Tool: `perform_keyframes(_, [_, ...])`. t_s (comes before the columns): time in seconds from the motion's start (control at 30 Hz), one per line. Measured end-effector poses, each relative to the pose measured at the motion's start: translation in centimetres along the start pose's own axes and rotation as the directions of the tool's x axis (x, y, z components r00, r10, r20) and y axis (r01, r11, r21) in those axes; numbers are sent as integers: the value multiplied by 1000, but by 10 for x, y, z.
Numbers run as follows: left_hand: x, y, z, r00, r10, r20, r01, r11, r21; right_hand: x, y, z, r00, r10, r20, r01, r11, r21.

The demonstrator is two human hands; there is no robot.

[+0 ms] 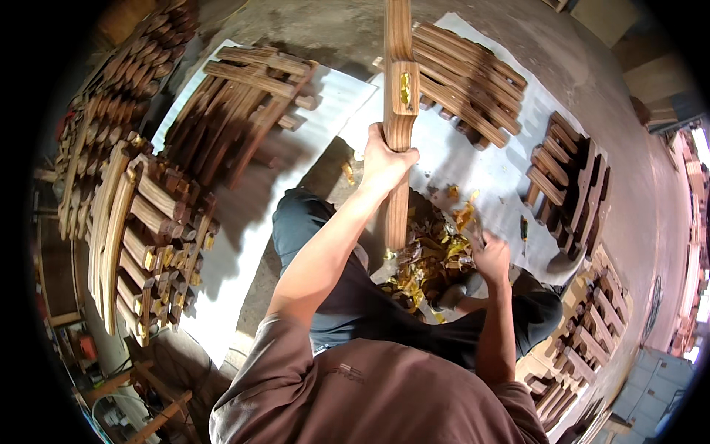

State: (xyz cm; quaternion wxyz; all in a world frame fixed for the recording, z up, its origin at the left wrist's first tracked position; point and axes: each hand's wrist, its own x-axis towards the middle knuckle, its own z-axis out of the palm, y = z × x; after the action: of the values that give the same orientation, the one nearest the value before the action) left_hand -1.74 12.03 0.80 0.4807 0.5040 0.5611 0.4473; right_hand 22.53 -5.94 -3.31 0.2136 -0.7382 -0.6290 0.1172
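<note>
Held the long wooden piece (401, 127) between the bent legs (347, 318), with the left hand (386, 159) wrapped firmly round it. Found yellow film (405, 87) left in its notch, so judged unfinished there. Curled the right hand (492, 257) beside the yellow scraps (444, 251), probably already stripped off; could not tell how tightly, or around what. Saw stacked pieces (473, 83) on white sheeting (481, 174); could not tell finished from unfinished.
</note>
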Motion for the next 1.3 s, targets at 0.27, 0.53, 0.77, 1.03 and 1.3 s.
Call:
perform_keyframes(0.27, [-35,1,19,994,67,91,-72,996,49,95,-146,-68,811,-274,-517,437,871,224])
perform_keyframes(0.53, [-39,3,12,987,127,99,-140,981,136,126,-160,-54,783,-393,-482,422,905,-52])
perform_keyframes(0.77, [-30,3,21,965,83,248,-193,866,461,131,-142,-52,894,-381,-235,258,868,-423])
perform_keyframes(1.03, [-50,4,32,961,271,49,-275,940,203,128,-144,-48,824,-393,-409,342,920,-193])
perform_keyframes(1.3, [-48,-12,29,970,219,108,-237,951,197,124,-137,-27,863,-347,-366,289,935,-206])
